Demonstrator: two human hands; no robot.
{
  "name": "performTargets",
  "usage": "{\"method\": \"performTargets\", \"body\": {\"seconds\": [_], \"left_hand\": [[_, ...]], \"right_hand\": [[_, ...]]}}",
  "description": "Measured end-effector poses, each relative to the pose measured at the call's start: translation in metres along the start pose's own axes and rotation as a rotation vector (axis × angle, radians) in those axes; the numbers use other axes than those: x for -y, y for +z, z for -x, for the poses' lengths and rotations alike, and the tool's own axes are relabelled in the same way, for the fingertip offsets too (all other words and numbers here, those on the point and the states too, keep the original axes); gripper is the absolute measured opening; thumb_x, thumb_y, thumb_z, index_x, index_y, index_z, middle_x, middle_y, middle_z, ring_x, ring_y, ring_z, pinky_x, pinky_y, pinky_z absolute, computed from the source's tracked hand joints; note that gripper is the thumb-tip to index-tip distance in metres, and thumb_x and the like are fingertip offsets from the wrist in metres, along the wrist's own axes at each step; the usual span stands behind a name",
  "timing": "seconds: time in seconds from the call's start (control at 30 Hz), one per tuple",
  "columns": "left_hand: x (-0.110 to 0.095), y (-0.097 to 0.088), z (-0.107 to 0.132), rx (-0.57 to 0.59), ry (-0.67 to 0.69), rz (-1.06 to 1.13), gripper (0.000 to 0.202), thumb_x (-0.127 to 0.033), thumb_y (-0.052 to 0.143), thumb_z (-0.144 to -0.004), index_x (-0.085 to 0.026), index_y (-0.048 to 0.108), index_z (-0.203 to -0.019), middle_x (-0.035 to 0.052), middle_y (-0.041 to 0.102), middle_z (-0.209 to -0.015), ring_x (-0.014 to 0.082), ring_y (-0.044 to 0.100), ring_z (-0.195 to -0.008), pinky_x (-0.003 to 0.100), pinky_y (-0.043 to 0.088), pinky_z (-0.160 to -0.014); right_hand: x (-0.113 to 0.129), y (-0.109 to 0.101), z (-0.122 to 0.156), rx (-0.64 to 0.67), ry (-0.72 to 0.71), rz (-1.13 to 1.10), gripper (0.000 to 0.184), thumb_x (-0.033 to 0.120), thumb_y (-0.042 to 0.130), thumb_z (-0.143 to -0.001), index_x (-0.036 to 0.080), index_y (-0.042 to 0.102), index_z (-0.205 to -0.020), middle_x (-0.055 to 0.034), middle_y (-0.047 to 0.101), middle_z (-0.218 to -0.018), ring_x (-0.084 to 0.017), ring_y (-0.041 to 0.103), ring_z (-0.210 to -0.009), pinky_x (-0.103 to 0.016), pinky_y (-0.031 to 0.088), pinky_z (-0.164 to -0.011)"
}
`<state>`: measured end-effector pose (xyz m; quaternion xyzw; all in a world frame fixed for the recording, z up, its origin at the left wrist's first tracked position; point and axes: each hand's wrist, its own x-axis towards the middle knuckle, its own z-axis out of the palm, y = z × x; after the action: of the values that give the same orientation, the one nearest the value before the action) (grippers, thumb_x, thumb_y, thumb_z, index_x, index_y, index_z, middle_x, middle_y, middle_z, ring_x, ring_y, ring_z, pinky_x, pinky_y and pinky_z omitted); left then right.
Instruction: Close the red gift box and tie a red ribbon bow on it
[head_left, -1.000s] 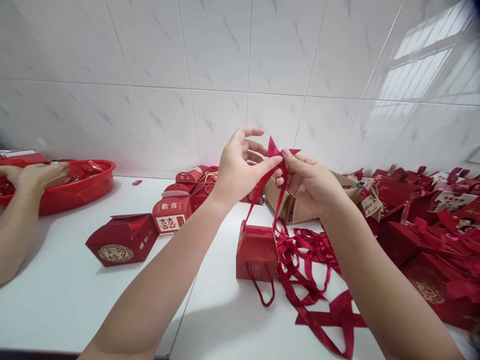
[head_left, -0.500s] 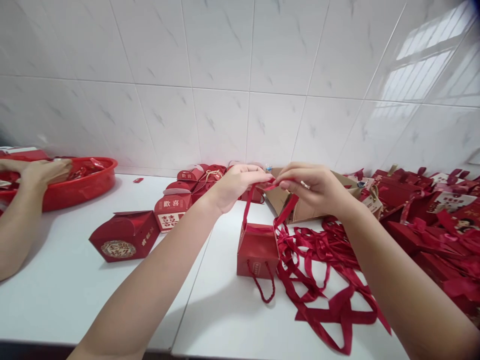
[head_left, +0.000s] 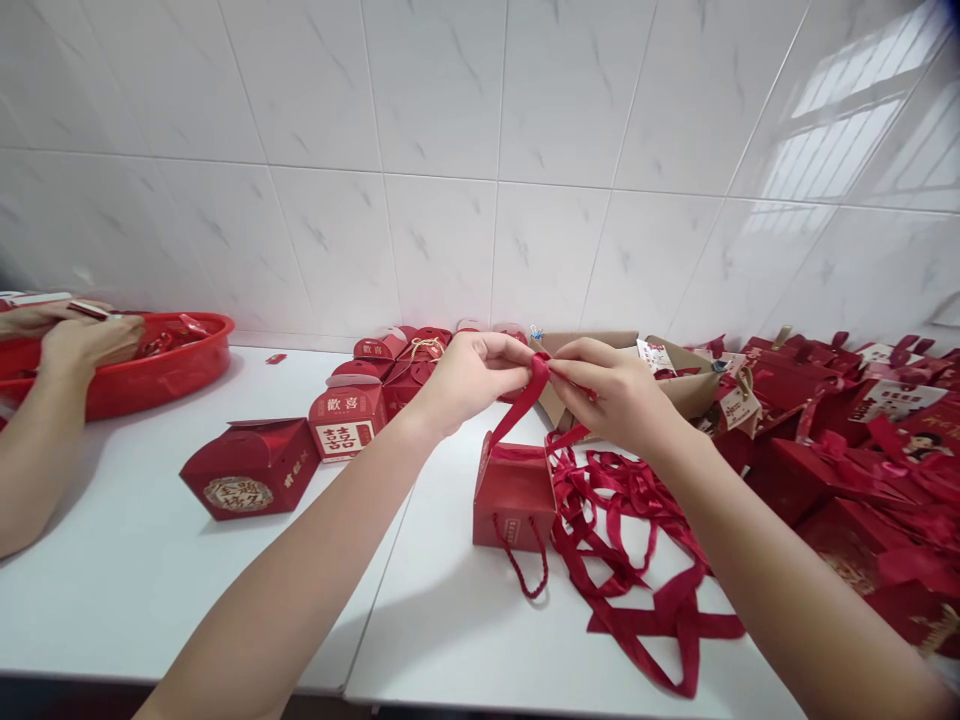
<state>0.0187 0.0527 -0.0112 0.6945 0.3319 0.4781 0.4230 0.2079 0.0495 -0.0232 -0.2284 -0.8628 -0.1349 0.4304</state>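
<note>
A small red gift box (head_left: 513,488) with a twisted cord handle (head_left: 525,575) hanging down its front stands upright on the white table. A red ribbon (head_left: 523,402) rises from both sides of its top. Above the box, my left hand (head_left: 480,378) pinches the ribbon between thumb and fingers. My right hand (head_left: 611,385) grips it close by, fingertips nearly meeting the left ones. Whether a knot lies between the fingertips I cannot tell. Right of the box lies a tangled heap of loose red ribbons (head_left: 630,510).
Several red boxes (head_left: 346,412) stand at the back; another box (head_left: 251,468) sits at left. A cardboard box (head_left: 555,405) and piled red gift boxes (head_left: 832,450) occupy the right. At far left, another person's hands (head_left: 82,335) work over a red basin (head_left: 165,375).
My hands have drawn together, and the ribbon between them is now crossed or looped at the fingertips. The other person's hands now hold a small item above the basin.
</note>
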Motion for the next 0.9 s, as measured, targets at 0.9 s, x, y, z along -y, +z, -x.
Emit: {"method": "performTargets", "body": {"seconds": [0.9], "left_hand": [[0.085,-0.103,0.088,-0.269,0.029,-1.064,0.023,-0.028,0.043,-0.085,-0.022,0.059,-0.099,0.008,0.062,-0.104,0.0247,0.057,-0.1,0.036,0.046,-0.087]], "right_hand": [[-0.031,-0.026,0.181,-0.094,1.105,0.073,0.041,0.048,0.059,-0.076,0.018,0.067,-0.102,-0.0131,0.066,-0.103,-0.03,0.062,-0.092,-0.045,0.05,-0.081]]}}
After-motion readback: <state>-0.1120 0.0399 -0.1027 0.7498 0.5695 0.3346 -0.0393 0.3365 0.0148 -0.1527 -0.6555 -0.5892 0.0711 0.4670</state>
